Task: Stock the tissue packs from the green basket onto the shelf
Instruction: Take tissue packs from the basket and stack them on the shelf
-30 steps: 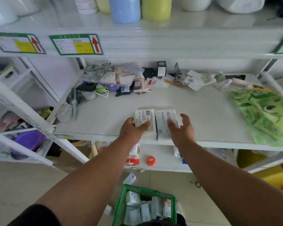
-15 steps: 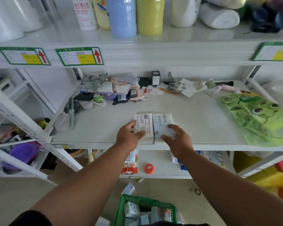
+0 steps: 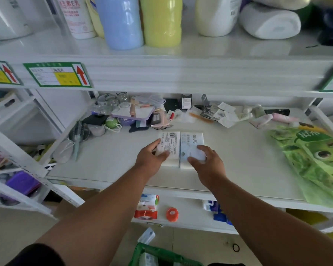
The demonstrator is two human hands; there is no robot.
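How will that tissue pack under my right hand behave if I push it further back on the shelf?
The tissue pack lies flat on the smooth shelf, so it will probably slide rather than tip or roll. Its glossy wrapper looks slippery. It is probably light and soft, so the fingers of the right hand may dent it.

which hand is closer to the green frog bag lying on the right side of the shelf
Right. The right hand rests on the right tissue pack, with bare shelf between it and the frog bag; the left hand lies farther left.
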